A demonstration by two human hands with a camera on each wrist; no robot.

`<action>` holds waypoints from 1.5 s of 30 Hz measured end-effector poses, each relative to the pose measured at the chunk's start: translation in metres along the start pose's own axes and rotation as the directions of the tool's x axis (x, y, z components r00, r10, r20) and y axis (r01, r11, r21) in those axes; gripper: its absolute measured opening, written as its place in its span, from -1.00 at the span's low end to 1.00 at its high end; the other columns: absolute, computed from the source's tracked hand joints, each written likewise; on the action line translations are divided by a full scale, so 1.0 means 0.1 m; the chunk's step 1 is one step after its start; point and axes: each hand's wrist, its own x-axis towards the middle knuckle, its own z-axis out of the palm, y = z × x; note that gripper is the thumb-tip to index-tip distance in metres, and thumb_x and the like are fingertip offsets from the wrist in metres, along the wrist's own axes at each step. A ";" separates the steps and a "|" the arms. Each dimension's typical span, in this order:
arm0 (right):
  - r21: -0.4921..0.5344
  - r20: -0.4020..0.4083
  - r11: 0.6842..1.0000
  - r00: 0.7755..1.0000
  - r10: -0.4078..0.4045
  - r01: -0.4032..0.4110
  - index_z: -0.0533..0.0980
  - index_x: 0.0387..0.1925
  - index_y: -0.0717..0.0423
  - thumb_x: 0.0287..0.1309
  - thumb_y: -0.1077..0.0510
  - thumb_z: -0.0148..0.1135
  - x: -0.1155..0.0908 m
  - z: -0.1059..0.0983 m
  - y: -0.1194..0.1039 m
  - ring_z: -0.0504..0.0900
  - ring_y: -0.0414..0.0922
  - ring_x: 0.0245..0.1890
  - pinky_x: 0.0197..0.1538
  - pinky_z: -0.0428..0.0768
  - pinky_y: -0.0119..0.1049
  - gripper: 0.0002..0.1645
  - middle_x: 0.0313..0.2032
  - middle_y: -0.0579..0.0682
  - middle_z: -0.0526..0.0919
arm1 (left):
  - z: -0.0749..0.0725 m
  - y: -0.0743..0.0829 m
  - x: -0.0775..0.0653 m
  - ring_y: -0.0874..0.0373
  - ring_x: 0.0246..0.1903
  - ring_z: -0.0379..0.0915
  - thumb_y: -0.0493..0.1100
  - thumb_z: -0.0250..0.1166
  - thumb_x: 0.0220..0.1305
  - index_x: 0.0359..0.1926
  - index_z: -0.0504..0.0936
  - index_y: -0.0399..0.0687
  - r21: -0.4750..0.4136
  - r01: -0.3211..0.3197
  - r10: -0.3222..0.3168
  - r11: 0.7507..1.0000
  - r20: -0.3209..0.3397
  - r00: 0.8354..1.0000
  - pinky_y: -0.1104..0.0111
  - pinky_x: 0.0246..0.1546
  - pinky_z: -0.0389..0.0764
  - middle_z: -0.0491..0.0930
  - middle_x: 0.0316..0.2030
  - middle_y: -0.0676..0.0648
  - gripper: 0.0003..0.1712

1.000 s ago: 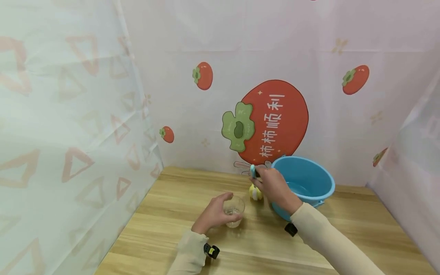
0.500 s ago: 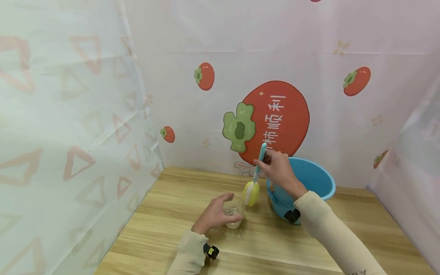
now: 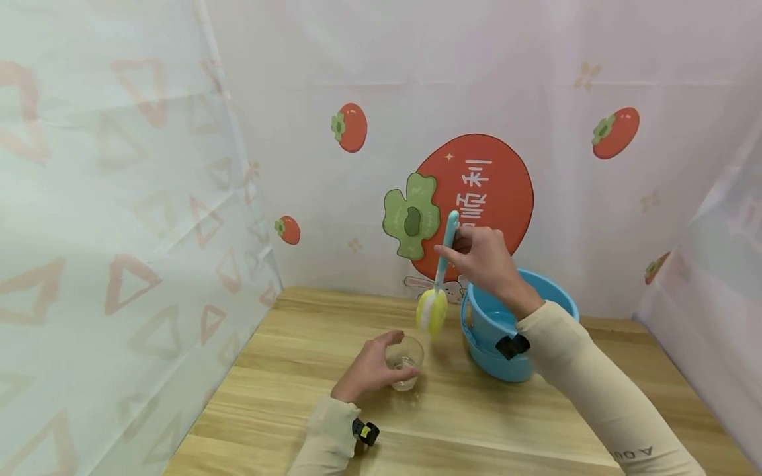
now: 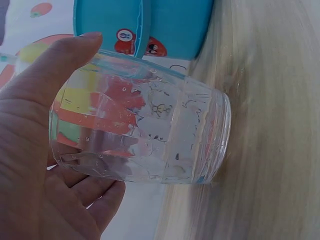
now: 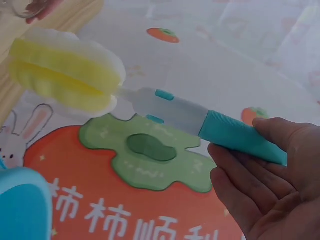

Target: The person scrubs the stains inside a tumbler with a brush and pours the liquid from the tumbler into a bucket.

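A clear glass cup (image 3: 406, 360) stands upright on the wooden table, with my left hand (image 3: 374, 367) curled round its side. In the left wrist view, water drops cling to the faceted wall of the glass cup (image 4: 150, 125). My right hand (image 3: 485, 258) pinches the turquoise handle of a sponge bottle brush (image 3: 445, 261) between thumb and fingers. The brush points down, its yellow-and-white sponge head (image 3: 431, 313) hanging in the air behind and to the right of the cup, apart from it. In the right wrist view the sponge head (image 5: 67, 72) shows whole.
A blue bucket (image 3: 500, 360) stands on the table (image 3: 286, 357) at the right, partly behind my right forearm. Behind the table hangs a white printed cloth (image 3: 321, 178) with persimmon pictures; more cloth (image 3: 137, 277) closes off the left side.
My right hand has lifted the bottle brush up from beside the bucket, so its sponge head now hangs higher in full view. My left hand and the cup have stayed in place.
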 end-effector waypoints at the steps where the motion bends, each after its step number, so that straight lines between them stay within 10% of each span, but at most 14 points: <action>1: 0.006 -0.002 1.000 1.000 -0.009 0.009 0.72 -0.13 0.20 0.30 0.08 0.50 0.01 -0.01 -0.03 0.87 0.02 -0.23 -0.14 0.80 -0.01 -0.73 -0.28 0.10 0.86 | -0.01 0.00 0.00 -0.12 0.42 0.45 0.24 0.59 0.15 0.49 0.41 -0.20 0.003 0.002 -0.002 1.000 0.000 1.000 -0.09 0.42 0.47 0.55 0.38 -0.23 0.05; 26: 0.148 0.156 0.985 0.982 -0.110 0.087 0.73 -0.20 0.15 0.27 0.13 0.52 -0.18 0.25 -0.30 0.85 -0.16 -0.32 -0.19 0.78 -0.28 -0.82 -0.32 -0.02 0.86 | 0.02 0.01 0.04 0.06 0.04 0.65 0.07 0.61 0.19 0.22 0.58 0.21 -0.079 -0.082 0.083 0.993 0.006 0.997 -0.02 0.17 0.64 0.72 0.02 0.13 -0.39; 45: 0.101 0.221 0.990 0.969 -0.114 0.094 0.71 -0.23 0.12 0.31 0.08 0.49 -0.36 0.51 -0.11 0.84 -0.21 -0.31 -0.18 0.78 -0.29 -0.82 -0.32 -0.03 0.86 | 0.05 -0.01 0.05 0.10 0.00 0.64 0.20 0.60 0.16 0.43 0.50 0.01 -0.014 -0.064 0.064 0.998 -0.014 0.998 0.07 0.10 0.66 0.70 0.12 0.04 -0.10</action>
